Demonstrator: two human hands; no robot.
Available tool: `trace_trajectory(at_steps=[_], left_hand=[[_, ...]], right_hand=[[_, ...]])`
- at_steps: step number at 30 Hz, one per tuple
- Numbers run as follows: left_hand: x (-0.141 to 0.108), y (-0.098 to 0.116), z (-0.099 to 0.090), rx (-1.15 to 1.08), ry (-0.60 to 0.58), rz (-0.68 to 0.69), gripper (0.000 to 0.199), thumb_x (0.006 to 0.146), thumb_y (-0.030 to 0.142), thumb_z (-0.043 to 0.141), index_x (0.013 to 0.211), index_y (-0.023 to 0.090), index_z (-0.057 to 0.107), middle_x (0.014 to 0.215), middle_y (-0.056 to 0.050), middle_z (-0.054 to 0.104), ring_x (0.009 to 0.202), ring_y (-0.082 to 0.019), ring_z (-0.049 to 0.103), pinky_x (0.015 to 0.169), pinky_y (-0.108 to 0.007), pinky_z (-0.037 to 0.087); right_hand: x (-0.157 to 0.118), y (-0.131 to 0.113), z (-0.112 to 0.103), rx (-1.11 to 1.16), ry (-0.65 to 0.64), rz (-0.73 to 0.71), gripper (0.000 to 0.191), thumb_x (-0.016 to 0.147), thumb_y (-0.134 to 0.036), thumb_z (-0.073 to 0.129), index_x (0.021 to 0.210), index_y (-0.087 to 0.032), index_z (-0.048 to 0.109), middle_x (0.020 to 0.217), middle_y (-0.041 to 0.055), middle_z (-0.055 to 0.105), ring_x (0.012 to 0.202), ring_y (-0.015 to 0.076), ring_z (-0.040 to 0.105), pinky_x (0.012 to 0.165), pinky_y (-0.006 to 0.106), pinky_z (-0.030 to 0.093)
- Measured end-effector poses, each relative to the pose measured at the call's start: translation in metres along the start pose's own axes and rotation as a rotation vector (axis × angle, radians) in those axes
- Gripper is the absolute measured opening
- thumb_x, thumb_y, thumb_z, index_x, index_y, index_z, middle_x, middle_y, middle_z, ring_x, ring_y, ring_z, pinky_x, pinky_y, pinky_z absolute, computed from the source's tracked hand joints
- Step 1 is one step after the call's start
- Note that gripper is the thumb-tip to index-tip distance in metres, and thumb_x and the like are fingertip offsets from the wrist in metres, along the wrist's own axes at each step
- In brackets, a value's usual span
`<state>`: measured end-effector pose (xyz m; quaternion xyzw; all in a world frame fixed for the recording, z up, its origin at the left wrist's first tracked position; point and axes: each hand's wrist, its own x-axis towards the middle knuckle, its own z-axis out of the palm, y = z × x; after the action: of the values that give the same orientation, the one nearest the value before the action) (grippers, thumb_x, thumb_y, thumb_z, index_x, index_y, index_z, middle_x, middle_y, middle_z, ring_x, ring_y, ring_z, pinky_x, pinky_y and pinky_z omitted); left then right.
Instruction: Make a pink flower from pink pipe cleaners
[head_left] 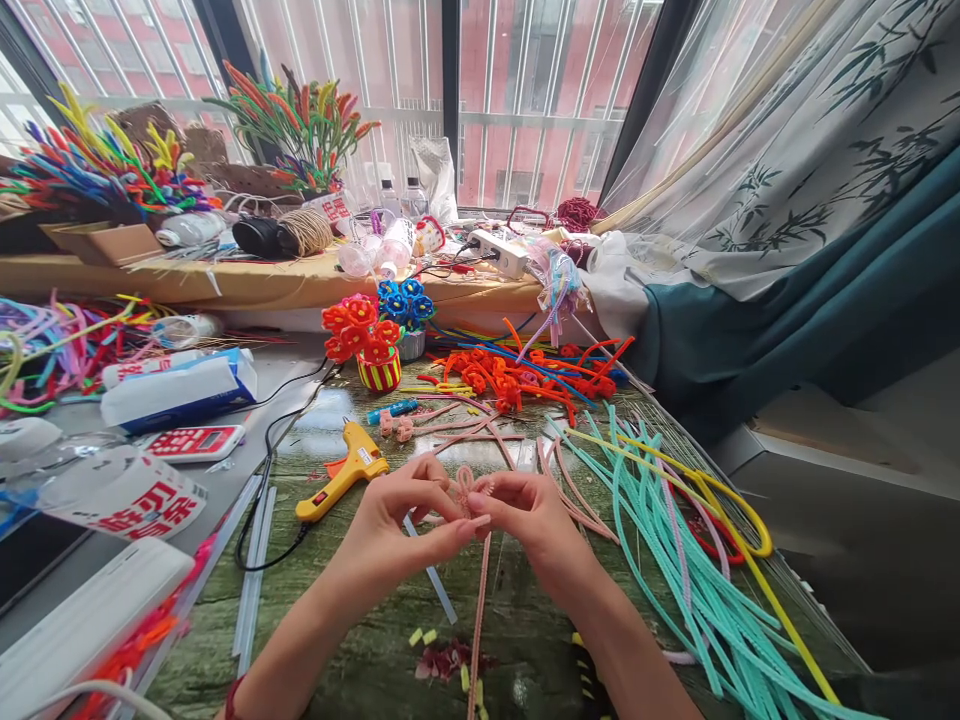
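Between my hands, above the middle of the green table, is a pink pipe-cleaner flower with small loops, its long stem hanging down toward the table's front edge. My left hand pinches the flower from the left with thumb and fingers. From the right, my right hand pinches it too, thumb tip near the left thumb. Loose pink pipe cleaners lie just beyond and to the right. A yellow glue gun rests to the left of my left hand.
Turquoise pipe cleaners cover the right side. Behind are orange-red pieces, a red flower pot and blue flowers. At left lie a calculator, a power cord and glue sticks. A power strip sits on the sill.
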<state>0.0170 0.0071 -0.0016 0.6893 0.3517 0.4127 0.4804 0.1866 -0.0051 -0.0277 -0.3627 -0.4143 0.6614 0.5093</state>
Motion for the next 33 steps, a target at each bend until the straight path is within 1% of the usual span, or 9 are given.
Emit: trace_trajectory(at_steps=[4, 7, 12, 18, 23, 27, 30, 32, 33], left_hand=[[0.0014, -0.0020, 0.0009, 0.067, 0.104, -0.050, 0.022, 0.073, 0.031, 0.074, 0.058, 0.017, 0.067, 0.069, 0.002, 0.040, 0.062, -0.011, 0.038, 0.054, -0.022, 0.032], [0.0029, -0.0026, 0.0012, 0.105, 0.144, -0.070, 0.025, 0.073, 0.033, 0.073, 0.057, 0.016, 0.064, 0.068, 0.002, 0.040, 0.060, -0.010, 0.037, 0.051, -0.022, 0.029], [0.0029, -0.0037, 0.0001, 0.142, 0.150, -0.099, 0.028, 0.074, 0.037, 0.072, 0.058, 0.016, 0.063, 0.067, 0.002, 0.042, 0.059, -0.010, 0.036, 0.050, -0.022, 0.028], [0.0028, -0.0020, -0.0011, 0.205, 0.148, -0.057, 0.024, 0.075, 0.034, 0.072, 0.059, 0.017, 0.065, 0.065, 0.002, 0.042, 0.060, -0.011, 0.038, 0.052, -0.022, 0.030], [0.0022, -0.0002, 0.0008, 0.208, 0.133, -0.052, 0.023, 0.075, 0.028, 0.070, 0.056, 0.017, 0.063, 0.066, 0.002, 0.042, 0.063, -0.012, 0.039, 0.056, -0.023, 0.033], [0.0019, 0.0019, 0.0006, 0.248, 0.121, -0.057, 0.023, 0.074, 0.026, 0.069, 0.055, 0.017, 0.061, 0.067, 0.002, 0.042, 0.064, -0.012, 0.040, 0.059, -0.023, 0.034], [0.0035, 0.0018, -0.0017, 0.283, 0.169, -0.069, 0.022, 0.074, 0.033, 0.072, 0.060, 0.017, 0.064, 0.063, 0.003, 0.046, 0.060, -0.012, 0.040, 0.055, -0.023, 0.032], [0.0050, 0.0008, -0.0030, 0.310, 0.210, -0.098, 0.025, 0.074, 0.041, 0.072, 0.067, 0.017, 0.067, 0.061, 0.003, 0.051, 0.057, -0.011, 0.039, 0.052, -0.023, 0.030], [0.0056, 0.0003, -0.0032, 0.320, 0.212, -0.116, 0.026, 0.074, 0.043, 0.071, 0.071, 0.017, 0.067, 0.061, 0.002, 0.054, 0.056, -0.011, 0.040, 0.051, -0.023, 0.030]], right_hand=[[-0.0003, -0.0006, 0.0003, -0.009, 0.009, -0.005, 0.017, 0.070, -0.030, 0.078, 0.070, -0.015, 0.072, 0.067, 0.0013, 0.067, 0.062, 0.0120, 0.060, 0.062, 0.023, 0.049], [-0.0001, -0.0014, 0.0010, -0.002, 0.004, -0.015, 0.019, 0.071, -0.032, 0.077, 0.070, -0.015, 0.071, 0.065, 0.0012, 0.066, 0.063, 0.0123, 0.059, 0.062, 0.024, 0.048], [-0.0007, -0.0035, 0.0022, -0.018, -0.012, -0.020, 0.021, 0.071, -0.036, 0.076, 0.071, -0.015, 0.073, 0.068, 0.0023, 0.066, 0.066, 0.0137, 0.058, 0.064, 0.025, 0.048], [-0.0004, -0.0020, 0.0001, -0.027, -0.014, -0.015, 0.024, 0.072, -0.039, 0.076, 0.073, -0.015, 0.075, 0.070, 0.0028, 0.068, 0.067, 0.0141, 0.058, 0.067, 0.026, 0.047], [0.0000, 0.0005, 0.0005, -0.027, 0.018, -0.002, 0.021, 0.065, -0.035, 0.082, 0.071, -0.016, 0.074, 0.071, 0.0034, 0.071, 0.067, 0.0160, 0.063, 0.067, 0.028, 0.050], [0.0001, 0.0021, 0.0019, -0.010, 0.036, -0.011, 0.022, 0.063, -0.035, 0.083, 0.068, -0.016, 0.073, 0.067, 0.0025, 0.071, 0.066, 0.0163, 0.064, 0.065, 0.028, 0.052], [0.0008, 0.0032, 0.0020, 0.015, 0.071, -0.047, 0.020, 0.064, -0.033, 0.083, 0.069, -0.016, 0.073, 0.069, 0.0023, 0.072, 0.066, 0.0156, 0.065, 0.066, 0.028, 0.052], [0.0013, 0.0033, 0.0021, 0.023, 0.126, -0.084, 0.019, 0.065, -0.032, 0.082, 0.070, -0.017, 0.073, 0.071, 0.0028, 0.073, 0.067, 0.0163, 0.066, 0.069, 0.029, 0.053], [0.0014, 0.0032, 0.0023, 0.029, 0.156, -0.104, 0.019, 0.065, -0.032, 0.083, 0.070, -0.017, 0.072, 0.072, 0.0027, 0.073, 0.069, 0.0169, 0.066, 0.071, 0.030, 0.054]])
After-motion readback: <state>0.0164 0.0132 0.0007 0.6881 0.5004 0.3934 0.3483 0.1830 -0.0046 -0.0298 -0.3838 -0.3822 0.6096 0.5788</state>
